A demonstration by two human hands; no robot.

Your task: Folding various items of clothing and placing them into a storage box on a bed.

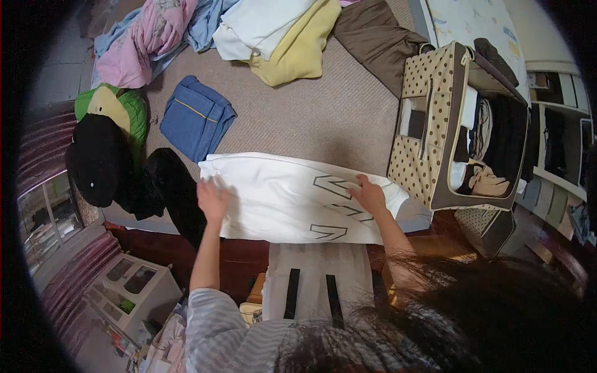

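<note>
White cloth, a garment (273, 202) with black-outlined shapes near its right end, lies in a long, flat strip along the near edge of a beige mat (292, 133). The person's left hand (213, 200) rests on its left end and the right hand (369, 194) on the printed part. On both, the fingers look apart, lying on the fabric rather than clamped on it.

The main risk is at the front: the cloth's lower edge reaches the mat's edge and seems to hang slightly over, so a pull toward the body could drag it off. Faint ripples cross the middle; uneven pressure from the two hands could set them as creases. Black cloth (177, 189) lies against the left end, beside the left hand, and might be caught up with it. On the right, a polka-dot storage box (413, 158) stands just beside the strip and could snag it. Folded blue jeans (196, 118), just behind the left end, might be knocked loose by a wide sweep.
</note>
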